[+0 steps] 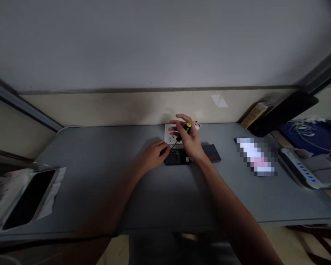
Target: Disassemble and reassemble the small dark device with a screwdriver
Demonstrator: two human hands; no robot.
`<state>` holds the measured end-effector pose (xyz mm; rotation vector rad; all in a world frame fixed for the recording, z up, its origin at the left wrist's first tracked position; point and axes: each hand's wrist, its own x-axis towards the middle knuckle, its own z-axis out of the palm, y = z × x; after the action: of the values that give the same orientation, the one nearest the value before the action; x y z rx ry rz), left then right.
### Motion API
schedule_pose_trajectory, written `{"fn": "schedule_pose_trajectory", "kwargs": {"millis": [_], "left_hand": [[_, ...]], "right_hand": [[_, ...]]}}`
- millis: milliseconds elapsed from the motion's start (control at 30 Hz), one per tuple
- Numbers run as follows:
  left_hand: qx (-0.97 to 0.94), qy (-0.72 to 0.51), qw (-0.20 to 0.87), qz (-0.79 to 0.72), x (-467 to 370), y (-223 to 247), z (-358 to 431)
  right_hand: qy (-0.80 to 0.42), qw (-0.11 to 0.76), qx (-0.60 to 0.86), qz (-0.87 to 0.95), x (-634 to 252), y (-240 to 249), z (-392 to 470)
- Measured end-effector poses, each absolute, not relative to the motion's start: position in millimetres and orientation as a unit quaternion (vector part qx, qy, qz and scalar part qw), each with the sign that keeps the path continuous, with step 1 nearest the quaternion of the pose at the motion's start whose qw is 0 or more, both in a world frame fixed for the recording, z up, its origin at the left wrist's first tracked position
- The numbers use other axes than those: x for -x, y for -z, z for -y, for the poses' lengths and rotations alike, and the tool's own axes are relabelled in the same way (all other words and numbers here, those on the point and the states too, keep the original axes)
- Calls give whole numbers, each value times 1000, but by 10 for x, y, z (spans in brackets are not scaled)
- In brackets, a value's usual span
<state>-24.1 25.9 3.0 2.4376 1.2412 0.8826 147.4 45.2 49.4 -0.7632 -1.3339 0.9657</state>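
Note:
A small dark device (171, 159) with a bare green circuit board lies at the middle of the table. My right hand (191, 141) grips a screwdriver (187, 127) with a yellow-and-black handle, its shaft slanting down to the left toward the board. At the device's left edge is my left hand (156, 154), its fingers closed together near the screwdriver's tip; what they hold, if anything, is hidden. Behind the device lies a white sheet (168, 130) with several small dark bits on it. A dark flat panel (212, 152) sits right of the device, partly behind my right wrist.
At right lie a blurred-out bright screen (255, 156) and a power strip (300, 167) with blue lights. A black upright object (284, 112) leans near a box (253, 115). On the left is a black-screened phone-like slab (30, 198). A wall (113, 108) bounds the table's back.

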Motion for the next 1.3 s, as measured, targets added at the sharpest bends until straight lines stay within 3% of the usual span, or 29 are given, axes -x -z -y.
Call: {"fn": "schedule_pose_trajectory", "kwargs": {"millis": [300, 633, 1300], "left_hand": [[-835, -309, 132, -435, 237, -4, -256], [-840, -296, 132, -435, 239, -19, -265], [-841, -299, 133, -431, 238, -35, -260]], "right_hand": [[-573, 639, 276, 433, -1465, -474, -453], [-499, 636, 347, 476, -1483, -532, -357], [-556, 610, 311, 472, -1533, -503, -397]]}}
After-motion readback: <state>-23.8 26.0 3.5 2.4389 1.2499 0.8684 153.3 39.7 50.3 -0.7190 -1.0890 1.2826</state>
